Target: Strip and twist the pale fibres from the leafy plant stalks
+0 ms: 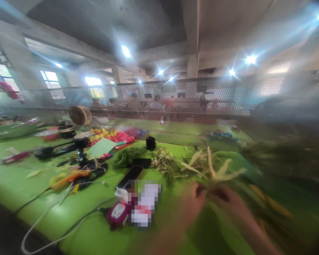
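My left hand (191, 202) and my right hand (226, 197) meet low on the right side, over a green tabletop (79, 228). Both have their fingers pinched together, blurred by motion. From just above the fingertips rises a spray of pale, narrow leaves (215, 169), apparently artificial, its strips fanned outward. Its lower end is hidden at the fingers. More pale and green leaf pieces (163, 160) lie behind and to the left. Beside my right forearm, long green and yellowish leaves (271, 203) are heaped in shadow.
A dark phone (130, 177), a purple power box (119, 214) with cables and a blurred-out packet (149, 203) lie left of my hands. Farther back are a black cup (150, 143), pink petals (123, 137) and a round fan (80, 115). A perforated metal screen (164, 102) borders the table.
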